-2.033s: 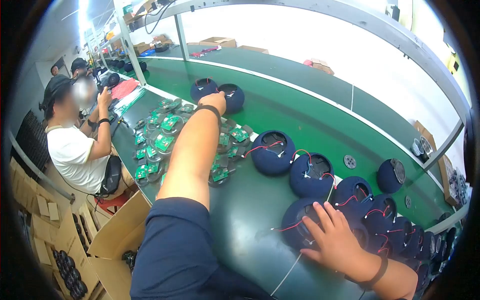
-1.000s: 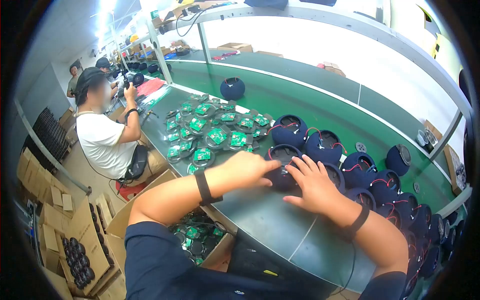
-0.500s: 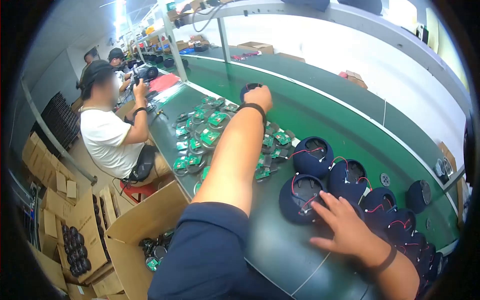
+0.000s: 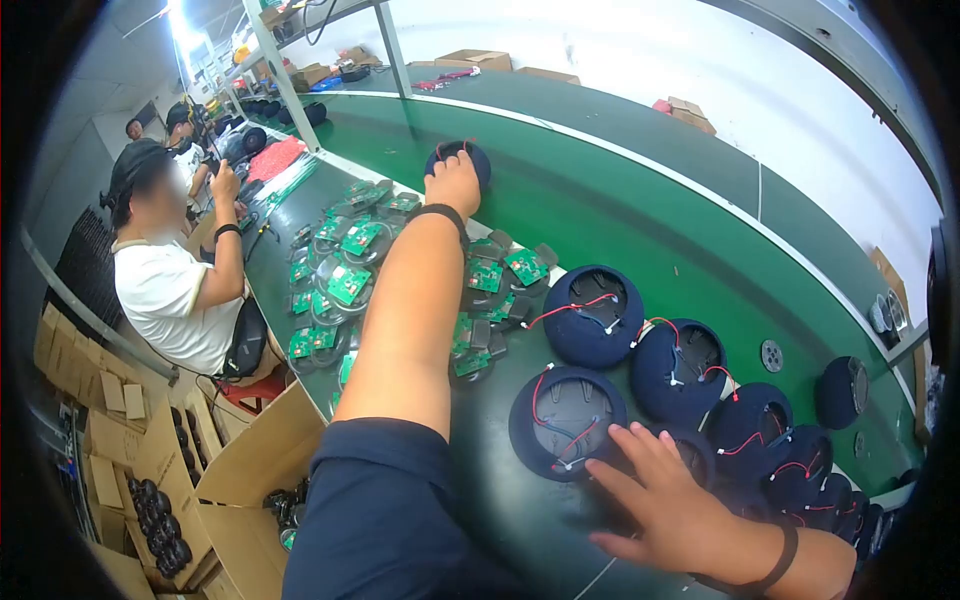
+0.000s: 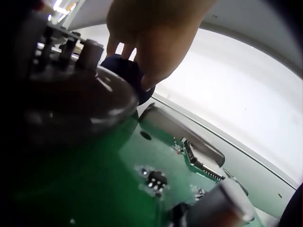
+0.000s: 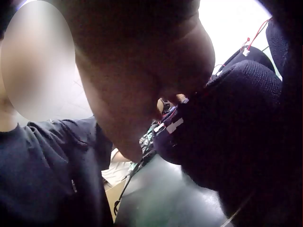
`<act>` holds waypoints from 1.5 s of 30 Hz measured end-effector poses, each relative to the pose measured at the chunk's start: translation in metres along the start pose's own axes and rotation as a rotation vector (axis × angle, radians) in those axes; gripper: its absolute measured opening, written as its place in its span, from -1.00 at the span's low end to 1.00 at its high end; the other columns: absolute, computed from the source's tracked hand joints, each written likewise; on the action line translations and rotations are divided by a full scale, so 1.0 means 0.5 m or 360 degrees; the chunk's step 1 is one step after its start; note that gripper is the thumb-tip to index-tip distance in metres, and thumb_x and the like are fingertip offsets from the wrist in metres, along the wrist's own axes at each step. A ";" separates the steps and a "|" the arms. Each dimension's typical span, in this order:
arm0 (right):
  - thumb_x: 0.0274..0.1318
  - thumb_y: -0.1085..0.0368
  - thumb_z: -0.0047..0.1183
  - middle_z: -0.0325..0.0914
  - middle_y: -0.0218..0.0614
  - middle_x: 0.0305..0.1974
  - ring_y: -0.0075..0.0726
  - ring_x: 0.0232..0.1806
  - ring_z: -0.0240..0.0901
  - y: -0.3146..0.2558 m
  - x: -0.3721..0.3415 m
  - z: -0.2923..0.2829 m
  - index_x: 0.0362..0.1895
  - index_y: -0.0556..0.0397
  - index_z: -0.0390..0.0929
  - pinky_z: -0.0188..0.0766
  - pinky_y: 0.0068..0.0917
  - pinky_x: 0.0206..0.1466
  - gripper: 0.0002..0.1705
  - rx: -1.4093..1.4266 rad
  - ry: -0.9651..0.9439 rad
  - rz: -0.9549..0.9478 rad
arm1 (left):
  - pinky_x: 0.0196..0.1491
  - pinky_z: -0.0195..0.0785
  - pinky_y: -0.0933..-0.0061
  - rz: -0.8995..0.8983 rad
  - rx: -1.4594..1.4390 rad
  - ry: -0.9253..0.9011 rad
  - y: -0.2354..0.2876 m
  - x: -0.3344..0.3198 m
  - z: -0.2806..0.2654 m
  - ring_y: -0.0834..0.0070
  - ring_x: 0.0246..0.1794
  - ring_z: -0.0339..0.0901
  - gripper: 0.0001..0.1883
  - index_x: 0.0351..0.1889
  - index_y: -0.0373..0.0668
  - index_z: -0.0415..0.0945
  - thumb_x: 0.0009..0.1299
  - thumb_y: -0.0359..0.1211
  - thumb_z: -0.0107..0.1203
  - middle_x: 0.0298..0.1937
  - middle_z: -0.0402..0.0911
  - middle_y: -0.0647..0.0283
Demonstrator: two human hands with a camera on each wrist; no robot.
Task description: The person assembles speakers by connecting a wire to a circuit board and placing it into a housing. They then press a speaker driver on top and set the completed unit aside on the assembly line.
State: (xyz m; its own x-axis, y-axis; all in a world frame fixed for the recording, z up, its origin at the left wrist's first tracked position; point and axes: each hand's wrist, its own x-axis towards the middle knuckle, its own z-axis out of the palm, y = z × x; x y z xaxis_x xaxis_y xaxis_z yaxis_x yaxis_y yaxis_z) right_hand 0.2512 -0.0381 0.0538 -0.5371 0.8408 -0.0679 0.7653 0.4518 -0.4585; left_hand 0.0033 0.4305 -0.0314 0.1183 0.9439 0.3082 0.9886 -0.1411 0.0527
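At the far side, my left hand (image 4: 455,185) grips the rim of a dark blue round shell (image 4: 478,162) on the green belt. The left wrist view shows the fingers and thumb of this hand (image 5: 156,40) around the dark shell (image 5: 124,68). My right hand (image 4: 685,510) has its fingers spread at the right edge of a nearer shell (image 4: 530,440), which holds red and dark wires; contact is unclear. In the right wrist view that hand (image 6: 142,66) is dark, beside shells (image 6: 236,99) with white connectors.
Green circuit boards (image 4: 348,284) on round clear parts lie left of the near shell. More wired shells (image 4: 595,345) line the right side. A metal frame (image 4: 393,50) rises behind. An open carton (image 4: 265,450) stands lower left, beyond which a person in white (image 4: 175,300) sits.
Over the last second my left hand has gone from the near shell to the far one on the belt. My right hand has stayed by the near shell, fingers spread. The head view has shifted.
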 end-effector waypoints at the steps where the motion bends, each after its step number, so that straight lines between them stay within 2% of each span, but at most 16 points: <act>1: 0.02 -0.04 0.45 0.06 0.22 0.52 0.50 0.56 -0.01 0.001 -0.002 0.000 0.45 -0.01 0.36 -0.01 0.41 0.54 -0.06 0.0019 0.0000 0.0005 | 0.35 0.28 -0.14 0.0008 -0.0004 -0.0007 0.007 -0.009 -0.018 0.01 0.43 0.34 -0.22 0.54 -0.14 0.17 0.41 -0.19 0.27 0.41 0.42 0.04; 3: 0.02 -0.03 0.45 0.05 0.22 0.52 0.50 0.56 -0.01 0.008 -0.005 0.007 0.45 -0.01 0.35 -0.01 0.42 0.53 -0.05 0.0056 0.0036 -0.0008 | 0.30 0.31 -0.09 0.0051 0.0141 -0.0103 0.018 -0.024 -0.052 0.06 0.36 0.41 -0.39 0.35 -0.15 0.41 0.39 -0.16 0.31 0.30 0.52 0.08; 4: 0.02 -0.03 0.45 0.05 0.22 0.52 0.50 0.56 -0.01 0.011 -0.005 0.010 0.45 -0.01 0.34 -0.01 0.43 0.53 -0.05 0.0083 0.0076 -0.0034 | 0.26 0.33 -0.05 0.0061 0.0155 0.0039 0.020 -0.024 -0.042 0.10 0.29 0.45 -0.53 0.17 -0.14 0.54 0.36 -0.18 0.33 0.18 0.60 0.13; 7: 0.06 -0.03 0.40 0.11 0.25 0.46 0.52 0.51 0.06 0.001 -0.001 0.018 0.43 0.05 0.34 0.10 0.38 0.48 -0.09 -0.0042 0.0151 -0.0044 | 0.25 0.33 -0.05 0.0309 0.0317 0.0019 0.023 -0.021 -0.039 0.12 0.27 0.46 -0.54 0.16 -0.11 0.54 0.33 -0.22 0.34 0.13 0.63 0.14; 11: 0.03 -0.02 0.40 0.10 0.23 0.48 0.48 0.53 0.05 -0.003 0.002 0.033 0.45 0.05 0.32 0.01 0.38 0.53 -0.06 -0.0092 0.0227 -0.0033 | 0.28 0.29 -0.08 0.0463 0.0339 0.0007 0.034 -0.032 -0.039 0.10 0.28 0.46 -0.58 0.16 -0.06 0.55 0.35 -0.20 0.28 0.17 0.62 0.15; 17: 0.06 -0.01 0.34 0.09 0.17 0.53 0.36 0.59 -0.03 0.001 -0.022 0.052 0.45 0.02 0.33 -0.09 0.24 0.62 -0.10 -0.0205 0.0346 -0.0030 | 0.30 0.26 -0.14 0.0592 0.0239 0.0080 0.052 -0.092 -0.225 0.05 0.32 0.44 -0.57 0.18 -0.05 0.54 0.39 -0.14 0.25 0.23 0.60 0.10; 21: 0.07 0.05 0.35 0.15 0.16 0.50 0.34 0.55 0.07 -0.049 -0.083 0.057 0.38 0.04 0.42 0.02 0.23 0.59 -0.19 -0.0504 0.0510 0.0017 | 0.18 0.41 0.09 0.0797 -0.0068 0.0095 0.038 -0.226 -0.454 0.06 0.19 0.55 -0.58 0.13 -0.18 0.55 0.42 -0.16 0.25 0.08 0.65 -0.03; 25: 0.14 0.08 0.31 0.41 0.11 0.27 0.23 0.35 0.36 -0.136 -0.202 0.098 0.15 0.12 0.52 0.30 0.05 0.43 -0.43 -0.0130 0.0592 -0.0207 | 0.06 0.40 0.18 0.1298 -0.0516 0.0012 -0.015 -0.465 -0.586 0.15 -0.06 0.52 -0.69 0.00 -0.28 0.49 0.42 -0.30 0.26 -0.12 0.56 0.05; 27: 0.16 0.11 0.32 0.46 0.08 0.17 0.17 0.27 0.41 -0.190 -0.263 0.118 0.09 0.11 0.51 0.38 0.01 0.34 -0.50 0.0283 0.0540 -0.0057 | 0.06 0.34 0.19 0.1477 -0.0657 -0.0021 -0.022 -0.613 -0.606 0.13 -0.11 0.46 -0.65 -0.01 -0.24 0.49 0.30 -0.39 0.35 -0.17 0.49 0.11; 29: 0.10 0.16 0.40 0.43 0.04 0.15 0.12 0.23 0.42 -0.214 -0.304 0.161 0.08 0.08 0.46 0.42 -0.05 0.28 -0.45 0.0361 0.0638 -0.0035 | 0.08 0.30 0.15 0.1692 -0.0582 -0.0126 -0.009 -0.752 -0.607 0.08 -0.07 0.44 -0.61 -0.02 -0.21 0.50 0.21 -0.44 0.39 -0.16 0.49 0.11; 31: -0.05 0.17 0.52 0.38 0.04 0.22 0.16 0.26 0.39 -0.221 -0.316 0.208 0.14 0.05 0.40 0.39 -0.04 0.31 -0.28 0.0446 0.1026 0.0079 | 0.09 0.26 0.10 0.1838 -0.0727 -0.0279 0.016 -0.864 -0.578 0.04 -0.04 0.44 -0.59 -0.04 -0.18 0.50 0.18 -0.44 0.40 -0.14 0.50 0.10; 33: -0.24 0.08 0.64 0.20 0.13 0.38 0.38 0.39 0.22 -0.221 -0.302 0.242 0.30 0.01 0.30 0.25 0.13 0.43 0.03 0.0237 0.1178 0.0074 | 0.09 0.25 0.08 0.1864 -0.0772 -0.0521 0.052 -0.941 -0.538 0.04 0.01 0.46 -0.61 -0.03 -0.17 0.49 0.21 -0.41 0.38 -0.10 0.52 0.10; 38: -0.35 0.00 0.67 0.05 0.25 0.49 0.48 0.51 0.08 -0.198 -0.286 0.290 0.36 -0.01 0.29 0.20 0.16 0.49 0.15 0.0091 0.0991 0.0208 | 0.22 0.30 0.11 0.2129 -0.1070 -0.0302 0.124 -1.014 -0.418 0.10 0.13 0.48 -0.62 -0.01 -0.19 0.50 0.28 -0.30 0.35 -0.05 0.54 0.15; 41: -0.38 0.04 0.68 0.05 0.22 0.50 0.48 0.50 0.11 -0.178 -0.307 0.287 0.38 -0.04 0.27 0.23 0.12 0.49 0.18 0.0119 0.0929 0.0266 | 0.18 0.36 0.11 0.1951 -0.1300 0.0005 0.091 -0.957 -0.388 0.08 0.08 0.51 -0.67 -0.07 -0.21 0.53 0.29 -0.30 0.35 -0.08 0.56 0.15; 43: -0.42 0.12 0.70 0.06 0.20 0.50 0.47 0.49 0.13 -0.171 -0.324 0.277 0.41 -0.06 0.23 0.25 0.10 0.48 0.23 0.0229 0.0967 0.0249 | 0.13 0.40 0.10 0.1328 -0.1094 0.0417 -0.006 -0.892 -0.328 0.06 0.04 0.53 -0.71 -0.09 -0.22 0.56 0.31 -0.31 0.32 -0.07 0.58 0.11; 45: -0.43 0.20 0.69 -0.02 0.22 0.55 0.45 0.51 0.12 -0.162 -0.337 0.274 0.48 -0.09 0.18 0.26 0.11 0.48 0.30 0.0058 0.0994 0.0240 | 0.16 0.38 0.00 0.0499 -0.0806 0.0518 -0.122 -0.830 -0.272 0.02 0.12 0.51 -0.61 -0.01 -0.28 0.55 0.32 -0.24 0.33 0.07 0.60 0.02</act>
State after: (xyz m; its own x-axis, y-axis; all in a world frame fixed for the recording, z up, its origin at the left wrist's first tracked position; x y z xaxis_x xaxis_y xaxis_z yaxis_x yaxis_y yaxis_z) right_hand 0.2314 -0.2573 -0.0189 -0.1085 0.9145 0.3898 0.7979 0.3140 -0.5146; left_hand -0.1186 0.0068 -0.0334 0.2796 0.7088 0.6476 0.7372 -0.5906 0.3281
